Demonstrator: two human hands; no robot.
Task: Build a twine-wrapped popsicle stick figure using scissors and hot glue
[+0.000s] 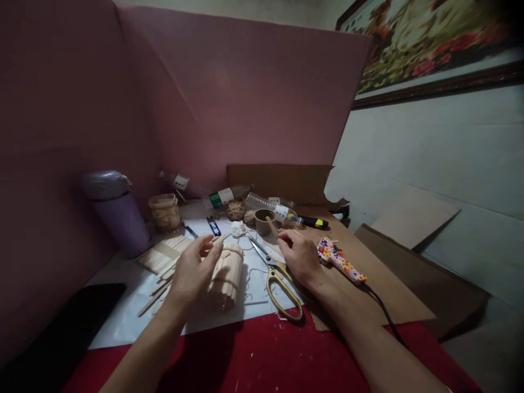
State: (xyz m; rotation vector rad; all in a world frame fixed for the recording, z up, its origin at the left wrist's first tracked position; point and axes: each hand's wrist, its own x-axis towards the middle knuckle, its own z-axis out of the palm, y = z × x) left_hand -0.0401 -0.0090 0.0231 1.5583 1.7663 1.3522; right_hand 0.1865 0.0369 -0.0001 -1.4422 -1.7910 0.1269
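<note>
My left hand point(196, 267) is raised at the left of a bundle of wooden craft sticks point(226, 275), thumb and fingers curled close around a short wooden piece point(221, 238). Between the fingertips of my right hand point(298, 251) is a wooden stick point(272, 226), its upper end at the mouth of a small brown cup point(264, 222). Gold-handled scissors point(282, 292) lie partly open between the hands, blades toward the cup. Left of my left hand, loose craft sticks point(158, 297) and a banded stack of sticks point(161, 254) rest on white paper.
A flower-patterned glue gun point(341, 262) with a black cord lies on cardboard point(380, 289) at right. Behind are plastic bottles point(262, 203), twine balls point(236, 209), a yellow-black cutter point(314, 222) and a decorated pot point(164, 212). A purple roll point(120, 218) stands at left.
</note>
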